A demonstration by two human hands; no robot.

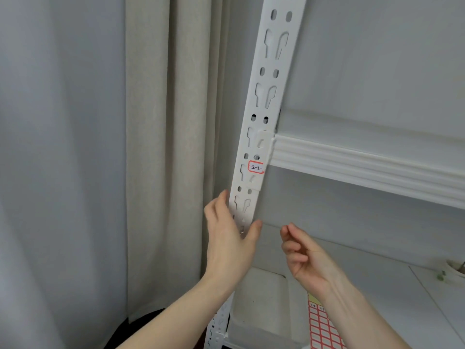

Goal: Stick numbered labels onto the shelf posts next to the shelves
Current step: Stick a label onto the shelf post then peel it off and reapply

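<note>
On the post: a red-bordered label sits stuck on the white shelf post, just below where the upper shelf meets it.
Writing: the label reads "2-2" in black handwriting; nothing else on the post is legible.
Left hand: my left hand grips the post below the label, thumb at the right edge, fingers wrapped round the left edge.
Right hand: my right hand hovers just right of the post, fingers loosely curled, and I see nothing pinched in that grip.
Label sheet: the sheet of labels lies on the lower shelf beneath my right wrist, a red grid with a few written cells too small to read.
Step in hand: I judge this label is placed, so the next one comes off the sheet.
Doing it well: I'd peel by a corner, steady the post with my left hand, land it level beside the next shelf, then rub it flat across the slots.
Watch-out: the lower right corner of "2-2" looks slightly lifted; I'd press it down.
</note>
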